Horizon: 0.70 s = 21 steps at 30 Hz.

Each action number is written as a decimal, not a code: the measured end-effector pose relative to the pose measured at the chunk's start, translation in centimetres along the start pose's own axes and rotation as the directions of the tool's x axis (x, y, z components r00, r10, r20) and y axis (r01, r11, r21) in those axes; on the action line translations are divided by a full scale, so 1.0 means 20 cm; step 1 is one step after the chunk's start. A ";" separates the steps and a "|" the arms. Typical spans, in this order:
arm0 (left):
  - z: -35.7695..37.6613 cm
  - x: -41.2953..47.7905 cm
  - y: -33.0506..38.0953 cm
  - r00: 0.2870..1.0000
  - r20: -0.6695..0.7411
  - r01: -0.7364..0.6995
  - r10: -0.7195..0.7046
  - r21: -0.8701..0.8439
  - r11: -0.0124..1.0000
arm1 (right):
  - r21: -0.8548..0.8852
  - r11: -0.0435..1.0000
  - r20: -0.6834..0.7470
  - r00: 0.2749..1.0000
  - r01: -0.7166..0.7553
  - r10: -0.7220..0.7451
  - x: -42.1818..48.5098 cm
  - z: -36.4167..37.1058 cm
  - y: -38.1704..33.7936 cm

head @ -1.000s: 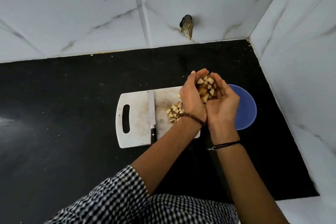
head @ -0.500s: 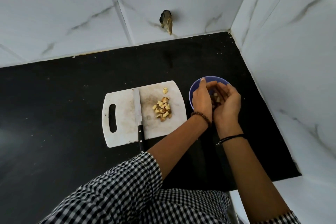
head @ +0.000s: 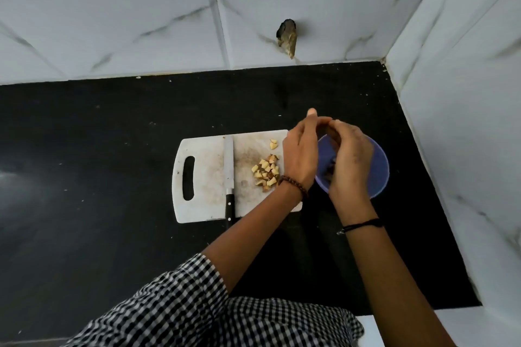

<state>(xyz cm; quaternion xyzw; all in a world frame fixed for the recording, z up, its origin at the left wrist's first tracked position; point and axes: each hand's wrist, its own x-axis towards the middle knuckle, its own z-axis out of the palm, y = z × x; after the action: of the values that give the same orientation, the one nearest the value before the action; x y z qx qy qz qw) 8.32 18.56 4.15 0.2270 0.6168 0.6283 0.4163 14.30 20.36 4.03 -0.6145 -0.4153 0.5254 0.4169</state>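
Chopped pieces (head: 266,173) lie in a loose heap on the 3 o'clock half of the cutting board (head: 208,172). The heap's long axis runs roughly from 12 to 6 o'clock, and two pieces lie apart at its 12 o'clock end. A few darker pieces (head: 328,173) show inside the blue bowl (head: 379,175), which stands on the black table (head: 112,149) just beside the board at its 3 o'clock end.

The knife (head: 229,166) lies on the board at 9 o'clock of the heap, blade towards 12 o'clock and handle towards 6 o'clock, overhanging the near edge. The board's long axis runs 9 to 3 o'clock, with the grip slot at 9.

Both hands are over the bowl. The left hand (head: 300,158) stands edge-on with its fingers nearly straight and nothing seen in its grip. The right hand (head: 352,160) arches palm-down with its fingers loosely curved. Its palm is hidden, so whether it holds any pieces cannot be told. The fingertips meet above the bowl's 12 o'clock rim.

A second ago the hands were cupped palm-up, carrying a mound of pieces. Half a second ago they were at the bowl with pieces visible between the palms. Now the palms are turned over. The heap and the knife are unchanged.
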 end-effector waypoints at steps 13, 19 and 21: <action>-0.39 0.07 -0.11 0.973 -0.224 0.089 -0.058 0.130 0.987 | -0.409 0.816 0.505 0.846 0.410 -0.172 0.01 0.28 0.17; -0.41 0.02 -0.14 0.971 -0.221 0.125 -0.093 0.135 0.983 | -0.470 0.720 0.690 0.721 0.511 -0.060 0.00 0.28 0.26; -0.43 0.01 -0.15 0.970 -0.227 0.122 -0.089 0.135 0.983 | -0.444 0.722 0.701 0.708 0.530 -0.088 -0.03 0.25 0.27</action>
<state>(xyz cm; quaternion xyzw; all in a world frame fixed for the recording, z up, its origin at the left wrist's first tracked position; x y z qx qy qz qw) 2.13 13.33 0.03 0.1534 0.7152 0.5788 0.3604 9.59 18.62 -1.40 -0.4156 -0.7815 0.4514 0.1130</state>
